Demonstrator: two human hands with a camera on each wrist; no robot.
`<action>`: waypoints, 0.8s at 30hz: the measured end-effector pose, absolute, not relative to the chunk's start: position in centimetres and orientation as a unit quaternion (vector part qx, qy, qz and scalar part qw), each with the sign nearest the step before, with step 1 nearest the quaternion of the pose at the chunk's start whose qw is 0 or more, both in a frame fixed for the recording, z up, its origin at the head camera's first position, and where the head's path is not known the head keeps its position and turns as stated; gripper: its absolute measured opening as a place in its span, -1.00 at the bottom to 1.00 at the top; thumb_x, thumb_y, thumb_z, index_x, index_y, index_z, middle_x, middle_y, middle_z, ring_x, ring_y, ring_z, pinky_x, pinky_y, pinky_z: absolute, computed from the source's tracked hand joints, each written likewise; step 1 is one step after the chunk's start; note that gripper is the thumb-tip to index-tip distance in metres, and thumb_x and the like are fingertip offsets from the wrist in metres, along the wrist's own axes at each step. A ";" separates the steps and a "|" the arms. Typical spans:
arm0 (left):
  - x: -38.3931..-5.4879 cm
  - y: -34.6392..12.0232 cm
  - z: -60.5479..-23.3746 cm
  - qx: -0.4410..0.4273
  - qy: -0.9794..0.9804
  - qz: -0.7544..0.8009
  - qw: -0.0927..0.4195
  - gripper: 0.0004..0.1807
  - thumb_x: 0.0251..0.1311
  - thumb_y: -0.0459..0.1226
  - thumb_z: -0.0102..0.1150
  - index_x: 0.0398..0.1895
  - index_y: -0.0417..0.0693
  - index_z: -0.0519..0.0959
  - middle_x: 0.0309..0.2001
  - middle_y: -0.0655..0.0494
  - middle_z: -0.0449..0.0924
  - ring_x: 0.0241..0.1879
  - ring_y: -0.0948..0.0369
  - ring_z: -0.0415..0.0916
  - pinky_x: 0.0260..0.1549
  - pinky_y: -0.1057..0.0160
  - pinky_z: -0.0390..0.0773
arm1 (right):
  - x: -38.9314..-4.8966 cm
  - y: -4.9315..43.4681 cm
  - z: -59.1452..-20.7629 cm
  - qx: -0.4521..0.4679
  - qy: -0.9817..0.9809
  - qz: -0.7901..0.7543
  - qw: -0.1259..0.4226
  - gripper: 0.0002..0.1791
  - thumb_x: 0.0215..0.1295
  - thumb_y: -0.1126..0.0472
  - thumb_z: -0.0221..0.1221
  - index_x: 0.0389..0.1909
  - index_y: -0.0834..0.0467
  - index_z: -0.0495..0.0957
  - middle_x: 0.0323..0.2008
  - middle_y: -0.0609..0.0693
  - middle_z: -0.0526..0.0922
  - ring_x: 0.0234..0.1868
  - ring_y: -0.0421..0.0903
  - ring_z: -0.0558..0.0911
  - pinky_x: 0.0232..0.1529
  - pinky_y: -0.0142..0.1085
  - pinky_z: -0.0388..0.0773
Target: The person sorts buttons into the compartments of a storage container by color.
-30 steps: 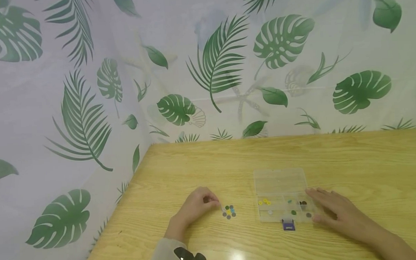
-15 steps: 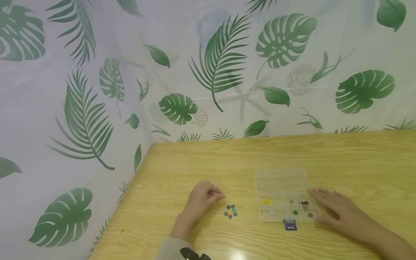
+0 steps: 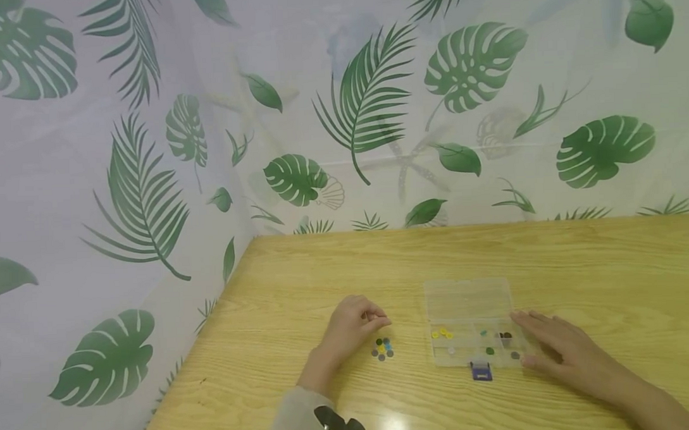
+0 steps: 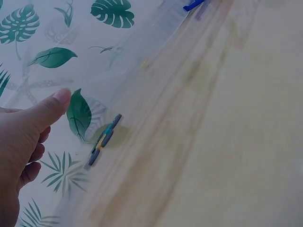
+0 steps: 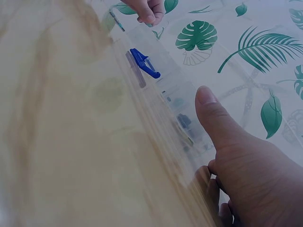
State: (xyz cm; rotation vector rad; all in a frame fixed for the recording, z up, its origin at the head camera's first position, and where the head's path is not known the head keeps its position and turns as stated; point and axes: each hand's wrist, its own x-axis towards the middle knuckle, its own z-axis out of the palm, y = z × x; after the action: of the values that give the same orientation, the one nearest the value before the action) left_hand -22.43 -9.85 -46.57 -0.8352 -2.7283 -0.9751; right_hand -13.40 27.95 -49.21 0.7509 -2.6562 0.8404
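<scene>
My left hand hovers just behind a tight cluster of small flat button-like discs in grey, green, blue and yellow. Its thumb and forefinger tips come close together, and nothing shows between them in the head view. Edge-on in the left wrist view, the same discs lie past the thumb. My right hand rests at the right side of a clear plastic compartment box, fingers fairly straight and thumb apart by the near corner. Inside the box are yellow rings, a green disc and dark discs.
The box lid lies folded back on the wooden table, and a purple-blue latch sticks out at the front. Behind and at the left hangs a leaf-patterned cloth. A black strap circles the left wrist.
My left hand has moved from the left edge of the disc cluster, up and to the right, to behind it. The right hand keeps its place at the box.
</scene>
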 end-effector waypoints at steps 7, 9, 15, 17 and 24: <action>-22.3 -7.9 -46.0 -0.298 -0.899 -0.316 0.065 -0.79 0.15 0.02 0.21 -0.36 0.14 0.65 -0.48 0.38 0.46 -0.38 0.38 0.32 -0.34 0.44 0.36 | -13.3 28.1 -49.1 0.256 -0.913 0.290 0.130 -0.23 0.17 0.17 0.26 0.41 0.06 0.19 0.26 0.25 0.38 0.35 -0.47 -0.06 0.40 -0.43 -0.35; -22.3 -7.3 -45.8 -0.302 -0.897 -0.316 0.065 -0.81 0.14 0.00 0.23 -0.37 0.14 0.66 -0.48 0.38 0.47 -0.39 0.38 0.32 -0.34 0.44 0.36 | -13.4 28.2 -49.1 0.256 -0.913 0.291 0.130 -0.23 0.17 0.17 0.27 0.40 0.06 0.19 0.26 0.25 0.38 0.37 -0.42 -0.04 0.41 -0.40 -0.32; -22.4 -5.6 -45.6 -0.326 -0.891 -0.306 0.079 -0.83 0.10 -0.04 0.28 -0.41 0.11 0.68 -0.51 0.36 0.49 -0.40 0.40 0.34 -0.30 0.45 0.35 | -13.3 28.3 -49.0 0.249 -0.914 0.300 0.116 -0.24 0.19 0.17 0.25 0.41 0.05 0.18 0.28 0.23 0.37 0.42 -0.17 0.08 0.44 -0.21 -0.25; -22.4 -5.1 -45.5 -0.337 -0.889 -0.296 0.092 -0.83 0.09 -0.04 0.28 -0.42 0.11 0.68 -0.53 0.36 0.50 -0.41 0.41 0.34 -0.28 0.46 0.34 | -13.3 28.2 -49.0 0.246 -0.914 0.303 0.110 -0.24 0.19 0.16 0.25 0.41 0.04 0.17 0.28 0.22 0.36 0.41 0.00 0.15 0.44 -0.11 -0.23; -22.1 -3.7 -45.6 -0.375 -0.877 -0.268 0.138 -0.83 0.06 -0.04 0.31 -0.44 0.11 0.69 -0.53 0.34 0.52 -0.44 0.41 0.36 -0.24 0.45 0.34 | -13.4 28.0 -49.2 0.251 -0.910 0.312 0.110 -0.24 0.19 0.18 0.25 0.41 0.03 0.18 0.28 0.22 0.37 0.29 0.33 0.24 0.39 0.11 -0.16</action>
State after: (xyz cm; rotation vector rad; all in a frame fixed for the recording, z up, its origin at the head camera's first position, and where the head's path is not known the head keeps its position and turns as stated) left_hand -22.07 -3.73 -45.65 -1.0841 -2.5364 -0.7752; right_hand -13.38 27.96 -49.18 0.7390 -2.6730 0.9176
